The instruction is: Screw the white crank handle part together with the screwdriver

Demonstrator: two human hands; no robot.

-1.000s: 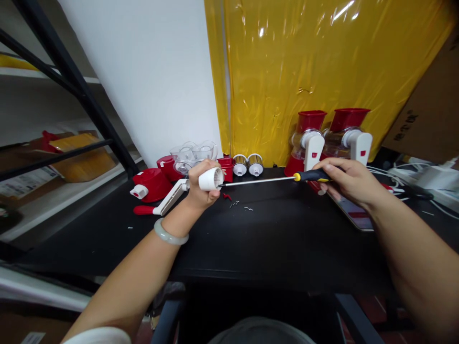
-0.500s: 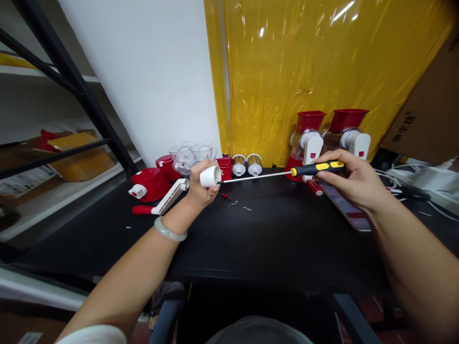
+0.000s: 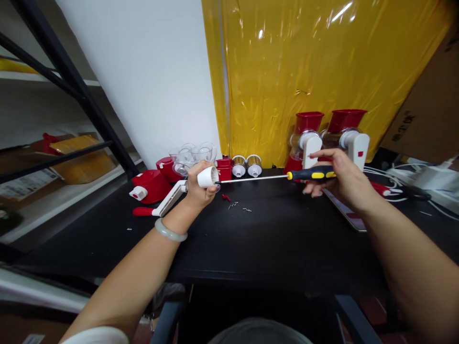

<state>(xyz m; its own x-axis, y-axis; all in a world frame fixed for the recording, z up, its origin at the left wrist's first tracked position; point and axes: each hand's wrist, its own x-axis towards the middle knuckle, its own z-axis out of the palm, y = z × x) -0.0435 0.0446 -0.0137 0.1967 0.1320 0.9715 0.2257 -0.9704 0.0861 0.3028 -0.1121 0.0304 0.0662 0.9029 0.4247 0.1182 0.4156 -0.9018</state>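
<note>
My left hand (image 3: 201, 187) is closed round a white, cup-shaped plastic part (image 3: 206, 177), its hollow end facing right. Into that hollow end points the tip of a long screwdriver (image 3: 260, 178); whether it sits on a screw is too small to tell. My right hand (image 3: 340, 179) holds the black-and-yellow handle in a loosened grip, some fingers stretched out above and below it. On the black table under the part lie several small screws (image 3: 233, 205) and a small red piece (image 3: 225, 197).
Left stand a red base (image 3: 150, 185), a white crank with red handle (image 3: 170, 198) and clear plastic housings (image 3: 193, 152). Two metal grater drums (image 3: 254, 166) stand at the back. Two rotary graters (image 3: 310, 129), a tablet (image 3: 346, 210) and white cables (image 3: 390, 179) are right.
My right hand's fingers have loosened and spread round the screwdriver handle, and the hand has shifted slightly. The white part and screwdriver have moved slightly left.
</note>
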